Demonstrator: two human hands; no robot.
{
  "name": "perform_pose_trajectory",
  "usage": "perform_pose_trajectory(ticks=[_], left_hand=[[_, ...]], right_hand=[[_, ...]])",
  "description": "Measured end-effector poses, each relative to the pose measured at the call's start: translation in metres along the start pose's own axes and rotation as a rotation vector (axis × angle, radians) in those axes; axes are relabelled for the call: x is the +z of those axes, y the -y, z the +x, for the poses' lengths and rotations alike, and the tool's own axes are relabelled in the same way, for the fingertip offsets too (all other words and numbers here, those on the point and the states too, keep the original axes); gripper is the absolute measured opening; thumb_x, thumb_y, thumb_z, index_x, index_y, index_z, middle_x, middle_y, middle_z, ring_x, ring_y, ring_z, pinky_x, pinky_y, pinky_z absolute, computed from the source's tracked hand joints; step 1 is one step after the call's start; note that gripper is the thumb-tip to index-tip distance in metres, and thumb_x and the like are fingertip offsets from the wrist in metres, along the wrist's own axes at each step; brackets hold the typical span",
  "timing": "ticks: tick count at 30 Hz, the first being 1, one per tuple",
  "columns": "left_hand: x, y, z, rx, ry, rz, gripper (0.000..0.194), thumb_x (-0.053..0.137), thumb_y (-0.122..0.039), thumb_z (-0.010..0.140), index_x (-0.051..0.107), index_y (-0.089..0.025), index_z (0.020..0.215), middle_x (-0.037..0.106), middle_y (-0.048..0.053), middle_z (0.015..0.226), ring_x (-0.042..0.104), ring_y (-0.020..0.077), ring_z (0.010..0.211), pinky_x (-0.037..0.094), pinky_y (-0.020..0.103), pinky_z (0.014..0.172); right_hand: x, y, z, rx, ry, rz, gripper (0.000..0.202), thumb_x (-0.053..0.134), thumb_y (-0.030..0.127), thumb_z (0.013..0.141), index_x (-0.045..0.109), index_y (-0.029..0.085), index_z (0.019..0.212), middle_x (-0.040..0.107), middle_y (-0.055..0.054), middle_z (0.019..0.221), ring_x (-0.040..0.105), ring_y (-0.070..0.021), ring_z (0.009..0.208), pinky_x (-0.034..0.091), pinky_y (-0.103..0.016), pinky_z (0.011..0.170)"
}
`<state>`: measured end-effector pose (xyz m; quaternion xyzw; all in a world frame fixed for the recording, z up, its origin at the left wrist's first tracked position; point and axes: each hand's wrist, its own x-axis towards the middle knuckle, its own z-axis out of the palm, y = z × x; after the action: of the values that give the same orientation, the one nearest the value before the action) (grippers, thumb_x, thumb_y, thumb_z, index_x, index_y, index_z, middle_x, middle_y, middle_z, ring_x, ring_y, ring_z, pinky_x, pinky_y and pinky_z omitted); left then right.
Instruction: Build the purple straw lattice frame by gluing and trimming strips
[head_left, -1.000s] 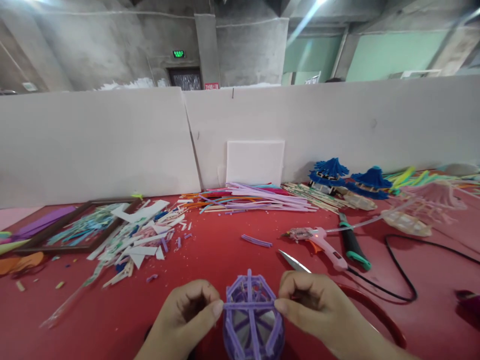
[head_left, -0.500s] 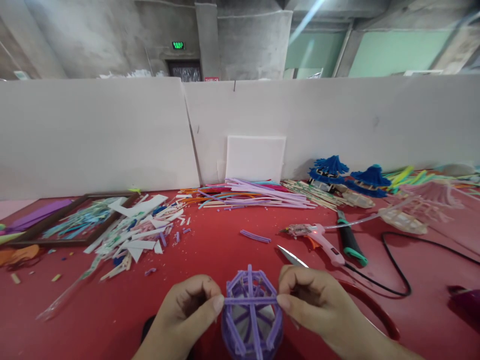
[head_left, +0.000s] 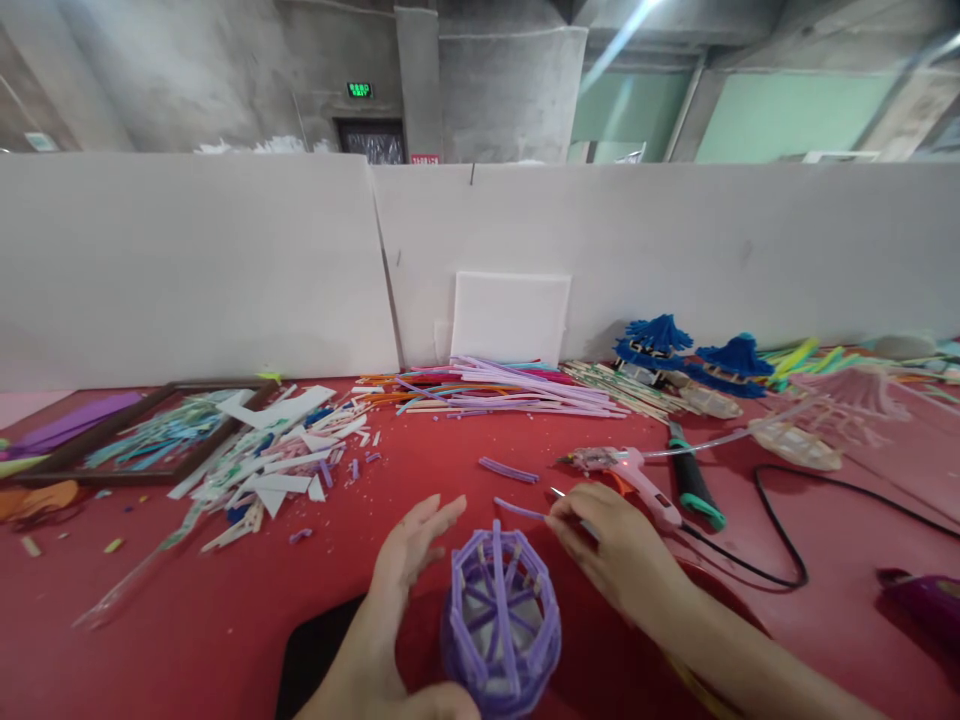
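Observation:
A purple openwork basket-like frame (head_left: 556, 620) made of pipe cleaners stands at the bottom centre, with one purple strip (head_left: 501, 600) running front to back across its top. My left hand (head_left: 405, 575) is open at the frame's left side, thumb and fingers spread around it. To the right, my right hand (head_left: 611, 535) is closed, with a short purple pipe cleaner (head_left: 517, 509) at its fingertips, pointing left. Under that hand lie scissors; only the tip of the blade (head_left: 556, 492) and a little of the red handle show.
More cut purple pieces (head_left: 508, 470) lie beyond the frame. A pink glue gun (head_left: 637, 480) and a green-black cutter (head_left: 691, 475) are at the right, with a black cord (head_left: 795, 540). Scraps (head_left: 285, 460) cover the left; pipe-cleaner bundles (head_left: 502, 388) lie at the back. A dark flat object (head_left: 311, 650) is under my left arm.
The purple pipe cleaner held across the frame by both hands has come off it to the right with my right hand. My left hand has let go and spread open.

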<state>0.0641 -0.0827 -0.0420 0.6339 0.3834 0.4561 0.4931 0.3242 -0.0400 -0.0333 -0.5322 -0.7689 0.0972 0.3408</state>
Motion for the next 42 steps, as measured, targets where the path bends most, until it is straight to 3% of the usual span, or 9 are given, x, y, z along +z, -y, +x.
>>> perform_pose_trajectory(ticks=[7,10,13,16,19,27,31,36,42], left_hand=[[0.019,0.008,-0.006,-0.003,-0.025,0.087,0.117,0.09,-0.049,0.057,0.017,-0.034,0.148,0.047,0.017,0.147,0.048,0.0404,0.134,0.04,0.055,0.11],[0.021,0.006,-0.009,-0.035,-0.068,0.137,0.104,0.086,-0.042,0.064,0.023,-0.032,0.147,0.054,0.017,0.139,0.056,0.0385,0.125,0.049,0.052,0.103],[0.015,0.015,-0.013,0.11,-0.108,0.321,0.105,0.091,-0.036,0.053,0.036,-0.034,0.143,0.059,0.015,0.133,0.058,0.041,0.122,0.052,0.052,0.099],[0.012,0.025,-0.016,0.263,-0.179,0.456,0.097,0.091,-0.039,0.051,0.048,-0.03,0.137,0.061,0.014,0.13,0.054,0.0423,0.125,0.049,0.052,0.103],[0.014,0.024,-0.017,0.379,-0.213,0.595,0.098,0.088,-0.046,0.058,0.04,-0.025,0.141,0.06,0.016,0.13,0.058,0.0385,0.122,0.051,0.049,0.101],[0.015,0.0,-0.013,0.389,-0.076,0.561,0.091,0.083,-0.043,0.07,0.03,-0.03,0.143,0.059,0.015,0.129,0.064,0.0356,0.116,0.06,0.045,0.092],[0.012,-0.016,-0.011,0.166,0.145,0.266,0.093,0.076,-0.027,0.079,0.014,-0.036,0.147,0.052,0.015,0.142,0.058,0.0323,0.126,0.059,0.04,0.095],[0.008,-0.027,-0.005,-0.085,0.391,0.09,0.091,0.066,-0.03,0.09,-0.001,-0.046,0.15,0.042,0.013,0.153,0.044,0.0298,0.14,0.049,0.049,0.105],[0.009,-0.012,0.002,-0.042,0.217,0.073,0.082,0.074,-0.046,0.081,0.024,-0.047,0.145,0.046,0.01,0.148,0.055,0.0281,0.129,0.055,0.042,0.095]], right_hand=[[-0.019,0.025,-0.01,-0.167,-0.056,0.074,0.029,0.051,0.031,0.096,0.063,0.019,0.12,0.069,-0.014,0.117,0.064,-0.0278,0.111,0.052,-0.047,0.095],[-0.034,0.049,-0.021,-0.219,0.072,0.132,0.077,0.068,0.051,0.083,0.037,0.022,0.147,0.053,-0.018,0.143,0.051,-0.0353,0.131,0.049,-0.052,0.103],[-0.035,0.058,-0.031,-0.236,0.182,0.132,0.112,0.081,0.059,0.067,0.019,0.023,0.154,0.042,-0.02,0.152,0.044,-0.0389,0.138,0.051,-0.05,0.103],[-0.027,0.056,-0.035,-0.274,0.212,0.145,0.115,0.082,0.054,0.069,0.01,0.024,0.154,0.041,-0.02,0.153,0.042,-0.0373,0.139,0.05,-0.048,0.105],[-0.022,0.051,-0.035,-0.288,0.228,0.17,0.114,0.08,0.057,0.07,0.011,0.024,0.154,0.041,-0.02,0.153,0.041,-0.0368,0.14,0.05,-0.046,0.105],[-0.023,0.049,-0.037,-0.238,0.288,0.261,0.114,0.082,0.056,0.068,0.014,0.026,0.155,0.037,-0.018,0.156,0.038,-0.0371,0.142,0.045,-0.048,0.109],[-0.025,0.047,-0.03,-0.176,0.229,0.552,0.085,0.069,0.06,0.08,0.031,0.03,0.15,0.042,-0.013,0.153,0.042,-0.0313,0.14,0.043,-0.046,0.11],[-0.022,0.045,-0.013,0.163,0.161,0.887,0.022,0.062,0.042,0.092,0.068,0.023,0.101,0.072,-0.006,0.096,0.069,-0.0158,0.087,0.058,-0.027,0.077],[-0.017,0.038,-0.013,0.162,0.157,0.933,0.013,0.074,0.033,0.084,0.073,0.02,0.087,0.071,-0.004,0.082,0.066,-0.0127,0.075,0.055,-0.022,0.068]])
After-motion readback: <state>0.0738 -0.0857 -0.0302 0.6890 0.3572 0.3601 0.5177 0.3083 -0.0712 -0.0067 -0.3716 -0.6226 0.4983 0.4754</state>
